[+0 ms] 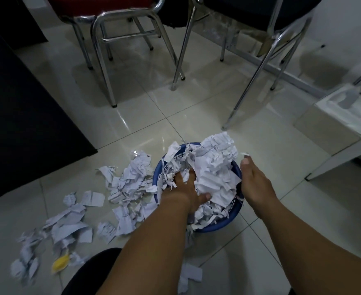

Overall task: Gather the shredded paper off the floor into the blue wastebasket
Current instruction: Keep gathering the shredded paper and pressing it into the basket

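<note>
The blue wastebasket (218, 225) stands on the tiled floor in front of me, heaped above its rim with white shredded paper (213, 167). My left hand (186, 188) lies flat on that heap, fingers spread and partly sunk into the strips. My right hand (254, 179) rests against the basket's right rim, fingers hidden behind the edge, with a small paper scrap at the thumb tip. More shredded paper (124, 184) is strewn on the floor left of the basket, reaching toward the lower left (66, 226). A single piece (190, 273) lies between my arms.
A yellow scrap (60, 262) lies among the paper at the lower left. Chrome chair legs (103, 60) and a second chair's legs (258, 71) stand beyond the basket. A dark cabinet (26, 116) runs along the left. A pale box (335, 120) sits at the right. My dark-clad knee (94, 273) is at the bottom.
</note>
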